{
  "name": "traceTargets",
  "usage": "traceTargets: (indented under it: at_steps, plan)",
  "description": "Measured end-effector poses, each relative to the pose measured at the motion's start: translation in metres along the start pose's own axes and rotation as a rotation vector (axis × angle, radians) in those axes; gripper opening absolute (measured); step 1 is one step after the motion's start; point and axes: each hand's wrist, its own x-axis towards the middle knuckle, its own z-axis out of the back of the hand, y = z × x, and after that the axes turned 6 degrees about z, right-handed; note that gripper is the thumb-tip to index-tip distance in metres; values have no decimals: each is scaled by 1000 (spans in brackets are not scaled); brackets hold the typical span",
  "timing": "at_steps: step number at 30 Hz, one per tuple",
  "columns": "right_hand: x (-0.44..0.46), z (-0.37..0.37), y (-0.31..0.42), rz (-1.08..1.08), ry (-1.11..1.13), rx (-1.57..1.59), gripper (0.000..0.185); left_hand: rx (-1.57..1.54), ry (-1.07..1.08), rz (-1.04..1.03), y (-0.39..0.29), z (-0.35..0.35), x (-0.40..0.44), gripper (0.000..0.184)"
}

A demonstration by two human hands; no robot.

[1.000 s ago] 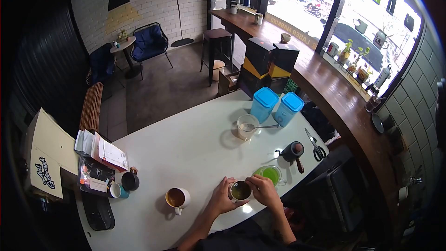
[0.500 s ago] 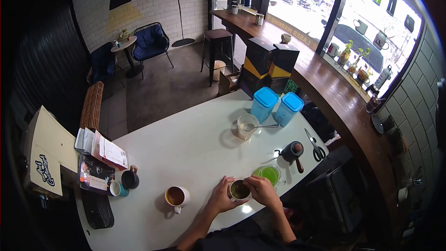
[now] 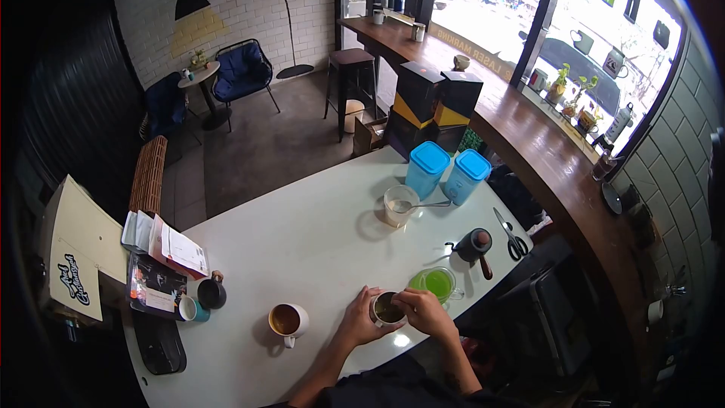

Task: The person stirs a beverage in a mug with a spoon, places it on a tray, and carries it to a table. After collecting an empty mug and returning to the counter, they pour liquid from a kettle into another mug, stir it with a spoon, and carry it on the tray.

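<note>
White counter [image 3: 302, 234]: near its front edge, the left hand [image 3: 358, 323] and right hand [image 3: 429, 312] flank a cup [image 3: 387, 309], upright, axis vertical, both equally close. The left curls around its side; the right pinches its fingers together at the rim, any implement indistinguishable. Green-filled glass mug [image 3: 438, 283]: just beyond the right hand.
</note>
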Motion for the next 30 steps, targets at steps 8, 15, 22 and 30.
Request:
traceTargets:
  at_steps: [8,15,22,30]
  plan:
    - [3,1,5,-70,-189,-47,12,9,9,21,-2,0,-1,99]
    - [2,-7,6,-25,-30,31,13,13,-3,-16,-3,2,0,97]
    - [-5,14,0,-20,-3,-62,13,-12,-6,11,1,-1,0,96]
    - [1,3,5,-33,-185,-45,17,7,-2,43,-3,1,-1,96]
